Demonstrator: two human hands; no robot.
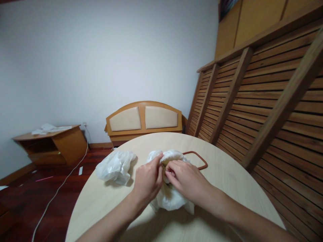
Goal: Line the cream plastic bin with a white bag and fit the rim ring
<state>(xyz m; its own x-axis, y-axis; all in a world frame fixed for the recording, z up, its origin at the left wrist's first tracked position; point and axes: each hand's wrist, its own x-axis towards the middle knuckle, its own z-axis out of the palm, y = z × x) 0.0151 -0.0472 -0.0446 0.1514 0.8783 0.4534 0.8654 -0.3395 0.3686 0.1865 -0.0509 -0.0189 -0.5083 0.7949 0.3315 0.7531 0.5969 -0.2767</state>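
Note:
A crumpled white bag (173,201) of thin, soft material lies on the round table in front of me, with a yellowish-brown inside showing at its opening. My left hand (148,178) is closed on the left edge of that opening. Over the opening, my right hand (183,174) has its fingers curled in a pinch; whatever they hold is mostly hidden, with only a small pale bit showing at the fingertips. From behind the bag's right side a reddish-brown rounded handle (205,164) sticks out onto the table. Left of my hands sits a crumpled translucent white plastic bag (116,167), apart from them.
The pale round table (101,208) has a curved edge on all sides. Beyond it stands a wooden headboard (142,117) with cream panels. Slatted wooden boards (252,111) lean at the right. A low cabinet (70,144) and a white cable (57,195) are at the left.

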